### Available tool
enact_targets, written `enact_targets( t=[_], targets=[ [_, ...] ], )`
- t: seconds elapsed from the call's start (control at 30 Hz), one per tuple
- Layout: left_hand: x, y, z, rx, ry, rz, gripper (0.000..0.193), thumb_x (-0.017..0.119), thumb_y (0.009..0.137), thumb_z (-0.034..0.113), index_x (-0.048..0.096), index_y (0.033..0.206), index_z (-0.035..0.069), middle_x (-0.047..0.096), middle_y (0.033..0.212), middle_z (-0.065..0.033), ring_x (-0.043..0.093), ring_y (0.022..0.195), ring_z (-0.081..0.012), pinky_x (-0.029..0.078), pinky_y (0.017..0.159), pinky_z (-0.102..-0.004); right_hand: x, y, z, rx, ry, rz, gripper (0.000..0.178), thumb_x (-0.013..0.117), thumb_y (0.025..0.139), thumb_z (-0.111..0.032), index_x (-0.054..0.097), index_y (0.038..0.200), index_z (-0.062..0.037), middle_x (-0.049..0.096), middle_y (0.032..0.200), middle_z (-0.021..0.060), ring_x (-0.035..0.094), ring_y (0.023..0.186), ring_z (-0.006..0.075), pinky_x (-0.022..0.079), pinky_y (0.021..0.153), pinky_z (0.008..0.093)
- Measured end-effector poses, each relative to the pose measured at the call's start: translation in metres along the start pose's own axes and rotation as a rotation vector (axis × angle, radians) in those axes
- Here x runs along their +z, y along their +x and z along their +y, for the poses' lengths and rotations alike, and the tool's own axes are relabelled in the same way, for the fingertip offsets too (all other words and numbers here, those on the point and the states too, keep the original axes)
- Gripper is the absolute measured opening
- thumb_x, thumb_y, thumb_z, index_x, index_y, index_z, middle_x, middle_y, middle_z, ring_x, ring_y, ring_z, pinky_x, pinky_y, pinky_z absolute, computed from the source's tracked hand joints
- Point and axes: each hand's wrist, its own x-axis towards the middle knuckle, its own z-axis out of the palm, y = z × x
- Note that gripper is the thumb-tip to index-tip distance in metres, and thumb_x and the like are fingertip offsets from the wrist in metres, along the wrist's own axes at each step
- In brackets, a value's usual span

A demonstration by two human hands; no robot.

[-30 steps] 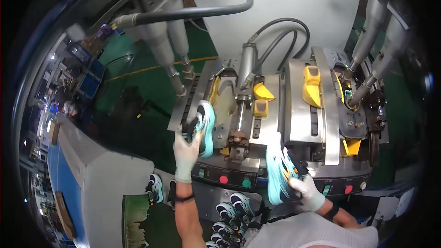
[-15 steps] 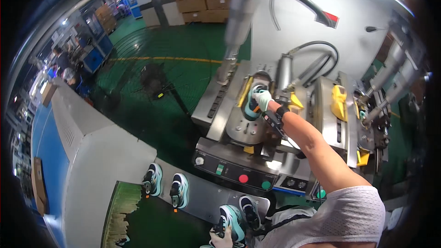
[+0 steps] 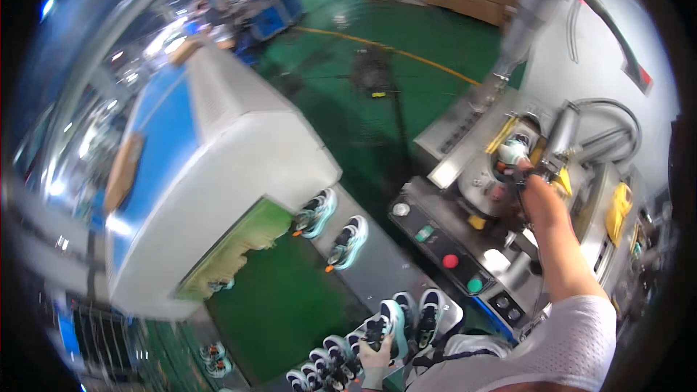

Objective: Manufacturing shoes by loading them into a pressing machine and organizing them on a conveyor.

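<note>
At the lower middle, my left hand (image 3: 375, 356) grips a black sneaker (image 3: 393, 323) with a pale mint sole, held upright by its side. To the right, my gloved right hand (image 3: 514, 151) reaches into the bed of a metal press (image 3: 483, 190), fingers closed around a sneaker (image 3: 520, 138) there. Hand and wrist hide most of that shoe. A black device is strapped on my right wrist. Another black sneaker (image 3: 430, 316) stands right of the left hand's one, at the end of a grey plank (image 3: 385, 268).
Two sneakers (image 3: 347, 242) stand farther along the plank. Several more sneakers (image 3: 335, 356) line up left of my left hand. A white and blue machine housing (image 3: 254, 152) with a curtained opening fills the left. A fan (image 3: 372, 72) stands behind. Red button (image 3: 450, 261) and green button (image 3: 474, 286) front the press.
My view has swung left, so the press sits farther right and more sneakers show below. My left hand has lifted its sneaker slightly. My right hand remains at the shoe in the press.
</note>
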Motion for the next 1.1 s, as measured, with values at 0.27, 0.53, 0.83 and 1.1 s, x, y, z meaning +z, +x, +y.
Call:
enact_targets(
  t=[0.27, 0.53, 0.83, 1.1],
  targets=[
    [-0.032, -0.079, -0.076, -0.101, -0.209, 0.239, 0.056, 0.078, 0.074, 0.026, 0.055, 0.114, -0.004, 0.065, 0.105, -0.0144, 0.063, 0.095, -0.0244, 0.048, 0.086, -0.0343, -0.018, -0.126, -0.033, -0.755, -0.061, -0.018, 0.071, 0.06, 0.091, -0.034, 0.033, 0.141, 0.0077, 0.044, 0.14, 0.029, 0.044, 0.132, 0.0328, 0.036, 0.107, 0.0333],
    [-0.055, -0.017, -0.094, -0.005, -0.309, 0.053, 0.056, 0.076, 0.079, 0.023, 0.051, 0.119, -0.007, 0.065, 0.105, -0.0157, 0.063, 0.095, -0.0224, 0.048, 0.087, -0.0348, -0.017, -0.261, 0.278, -1.073, -0.712, 0.152, 0.079, 0.061, 0.083, -0.01, 0.018, 0.148, 0.0056, 0.017, 0.153, 0.0304, 0.019, 0.142, 0.0449, 0.015, 0.118, 0.0467],
    [-0.113, 0.072, -0.135, -0.037, -0.351, -0.077, 0.055, 0.073, 0.084, 0.025, 0.05, 0.121, -0.008, 0.062, 0.11, -0.0168, 0.06, 0.094, -0.0233, 0.048, 0.087, -0.0369, 0.056, -0.395, 0.222, -0.878, -0.554, -0.15, 0.081, 0.067, 0.079, -0.023, 0.026, 0.142, 0.0078, 0.03, 0.145, 0.033, 0.033, 0.135, 0.0428, 0.026, 0.114, 0.0429],
    [-0.137, 0.087, -0.156, -0.009, -0.175, -0.074, 0.05, 0.072, 0.085, 0.029, 0.055, 0.114, -0.009, 0.062, 0.112, -0.021, 0.06, 0.097, -0.0265, 0.049, 0.087, -0.0392, 0.172, -0.447, 0.302, -0.565, -0.336, -0.205, 0.075, 0.067, 0.081, -0.014, 0.026, 0.141, 0.0051, 0.04, 0.134, 0.0308, 0.042, 0.128, 0.0404, 0.034, 0.11, 0.0392]
  ],
)
